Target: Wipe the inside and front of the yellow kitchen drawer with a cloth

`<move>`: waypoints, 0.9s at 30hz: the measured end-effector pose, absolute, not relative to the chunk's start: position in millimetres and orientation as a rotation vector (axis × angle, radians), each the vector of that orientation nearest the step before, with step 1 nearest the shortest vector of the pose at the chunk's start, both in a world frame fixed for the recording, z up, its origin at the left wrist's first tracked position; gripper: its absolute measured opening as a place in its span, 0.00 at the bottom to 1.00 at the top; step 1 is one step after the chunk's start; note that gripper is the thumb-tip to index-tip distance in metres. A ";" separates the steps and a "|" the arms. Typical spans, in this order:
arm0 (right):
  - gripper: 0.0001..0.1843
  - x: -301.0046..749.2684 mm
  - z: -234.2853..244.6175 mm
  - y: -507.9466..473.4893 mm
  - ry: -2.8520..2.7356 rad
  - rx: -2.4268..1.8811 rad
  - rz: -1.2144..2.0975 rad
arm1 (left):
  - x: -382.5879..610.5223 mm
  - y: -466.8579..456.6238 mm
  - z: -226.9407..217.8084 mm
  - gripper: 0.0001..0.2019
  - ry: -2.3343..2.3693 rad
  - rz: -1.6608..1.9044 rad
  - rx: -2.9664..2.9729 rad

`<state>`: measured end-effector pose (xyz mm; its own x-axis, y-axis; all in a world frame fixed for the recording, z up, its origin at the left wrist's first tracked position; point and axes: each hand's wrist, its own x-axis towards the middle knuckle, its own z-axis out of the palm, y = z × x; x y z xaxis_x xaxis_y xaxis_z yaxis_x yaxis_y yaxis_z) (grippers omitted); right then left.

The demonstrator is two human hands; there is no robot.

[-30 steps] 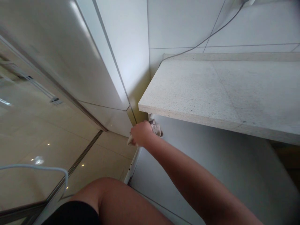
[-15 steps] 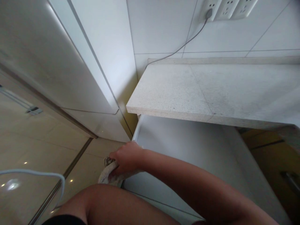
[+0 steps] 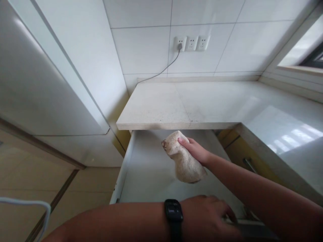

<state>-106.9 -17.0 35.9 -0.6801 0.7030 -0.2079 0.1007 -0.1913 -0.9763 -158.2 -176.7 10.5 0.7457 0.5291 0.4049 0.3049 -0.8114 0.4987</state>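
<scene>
A pale, stained cloth [image 3: 186, 161] hangs bunched over the pulled-out white drawer [image 3: 148, 174]. My right hand [image 3: 194, 149] reaches in from the right and is closed on the cloth, thumb on top. Below it, my left hand [image 3: 212, 215] lies across the drawer's near side, with a black watch [image 3: 173, 211] on the wrist. Its fingers curl down at the drawer front [image 3: 252, 222]; they are slightly blurred and partly hidden.
A pale stone countertop [image 3: 156, 104] overhangs the drawer. At left stands a tall white cabinet [image 3: 75, 67]. A grey cord [image 3: 161, 72] runs to the wall sockets [image 3: 191, 43]. Right of the drawer is a yellow cabinet front with a metal handle [image 3: 249, 165].
My right hand has moved with the cloth from the drawer's left side to above its interior. My left hand has come into view at the drawer front. The view has shifted right.
</scene>
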 end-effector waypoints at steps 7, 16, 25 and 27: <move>0.31 0.7 63.7 -20.3 -1.600 -1.165 1.732 | -196.9 -149.8 48.6 0.10 1.173 1.489 1.778; 0.34 51.6 99.3 -41.9 -1.483 -1.140 1.686 | -196.9 -116.0 28.6 0.15 1.231 1.324 1.329; 0.40 37.1 86.8 -41.6 -1.460 -0.975 1.874 | -134.7 -78.9 37.7 0.38 0.551 1.120 1.031; 0.40 40.8 79.3 -38.7 -1.541 -0.980 1.799 | -125.0 -74.6 35.0 0.40 0.508 1.049 0.959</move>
<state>40.8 -38.7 79.3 -0.5687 0.8059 -0.1646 0.0389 -0.1735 -0.9841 -125.0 -74.6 35.0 0.4404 0.8944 0.0784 -0.4932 0.1681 0.8535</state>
